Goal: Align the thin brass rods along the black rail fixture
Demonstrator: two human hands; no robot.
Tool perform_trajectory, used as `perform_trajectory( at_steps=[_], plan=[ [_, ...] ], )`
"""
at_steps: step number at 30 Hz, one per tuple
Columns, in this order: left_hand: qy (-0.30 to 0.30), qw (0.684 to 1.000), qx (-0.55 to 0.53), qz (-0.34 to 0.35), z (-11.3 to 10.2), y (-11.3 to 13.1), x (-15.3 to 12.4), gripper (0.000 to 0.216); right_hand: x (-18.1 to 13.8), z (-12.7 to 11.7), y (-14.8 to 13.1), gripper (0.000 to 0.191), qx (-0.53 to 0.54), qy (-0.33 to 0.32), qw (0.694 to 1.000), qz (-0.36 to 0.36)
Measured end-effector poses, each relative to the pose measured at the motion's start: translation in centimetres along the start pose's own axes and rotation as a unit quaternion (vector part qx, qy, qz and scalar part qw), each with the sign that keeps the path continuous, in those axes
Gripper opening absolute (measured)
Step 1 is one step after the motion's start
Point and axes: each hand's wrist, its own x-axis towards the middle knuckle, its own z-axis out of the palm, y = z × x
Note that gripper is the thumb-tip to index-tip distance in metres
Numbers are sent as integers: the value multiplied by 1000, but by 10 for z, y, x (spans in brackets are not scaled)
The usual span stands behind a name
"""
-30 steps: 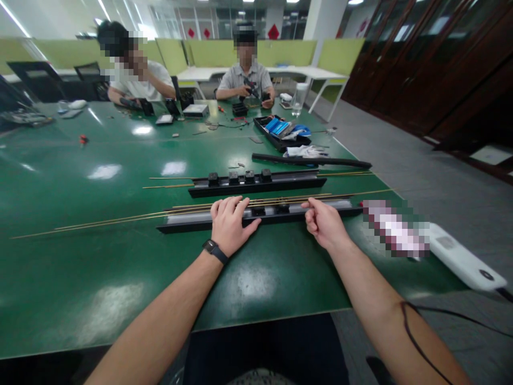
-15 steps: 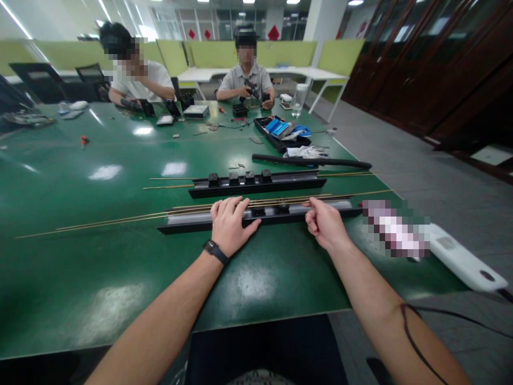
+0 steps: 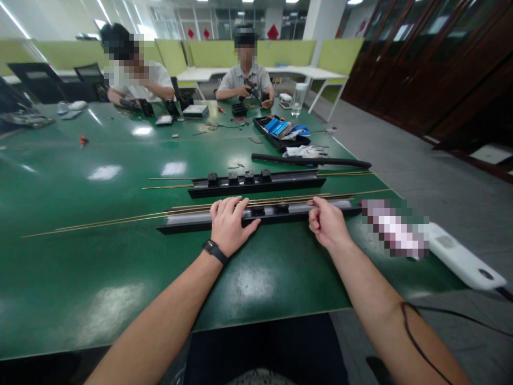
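Across a long black channel [image 3: 188,227] with a grey inside lies my left hand [image 3: 229,220], its fingers stretched over thin brass rods [image 3: 108,220] and its thumb spread along the near wall. My right hand [image 3: 326,220] is curled at the channel's right half, thumb and index finger pinched on one thin brass rod. Between the hands, small black blocks [image 3: 282,208] sit inside the channel. The rods run lengthwise along it and stick out past its left end. What lies under my left fingers is hidden.
Behind stands a second black channel [image 3: 256,188] with several black blocks. Farther back are a black tube [image 3: 340,162], white gloves [image 3: 304,152] and a black tray [image 3: 276,140]. A white power strip [image 3: 465,256] lies at right. Two people [image 3: 244,80] sit across the table.
One long brass rod has slid slightly right, its left tip now closer to the channel. My right hand has shifted a little right with it; my left hand stays put.
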Motion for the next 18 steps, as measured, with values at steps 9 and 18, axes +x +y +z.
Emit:
perform_trajectory(
  at_steps=[9, 18],
  plan=[
    [-4, 1000, -3, -3, 0, -1, 0, 51, -3, 1, 1, 26, -12, -73, 997, 17],
    [-8, 1000, -9, -7, -1, 0, 0, 51, -1, 0, 0, 20, -7, -20, 1000, 1]
  ],
)
